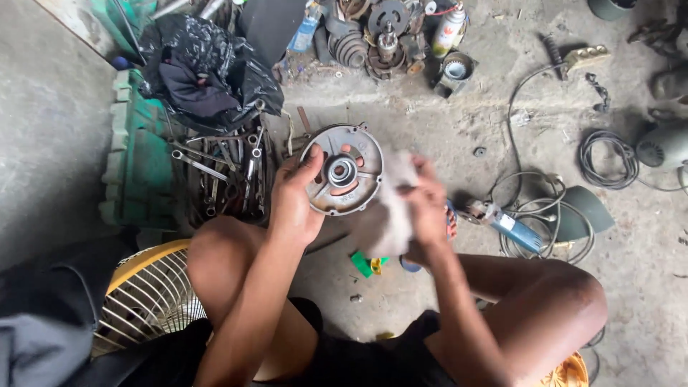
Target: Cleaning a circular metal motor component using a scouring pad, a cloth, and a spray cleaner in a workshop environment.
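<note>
Workshop concrete floor (444, 129), wrenches (222, 172) left | left hand (294, 204) grips round motor end cover (342, 170) centre, near | right hand (426, 208) closed on white rag (390, 215), blurred | step: wiping cover; next needs steady hold, rag into recesses

Soft flat daylight, no hard shadows, floor (444, 136) evenly lit and a bit washed out. Dim in lower left corner. Right hand (428, 208) and white cloth (390, 208) smeared by motion blur; left hand (294, 197) and round metal cover (342, 170) fairly sharp. Wide-angle bending toward edges. Slightly soft overall, compression mush.
</note>
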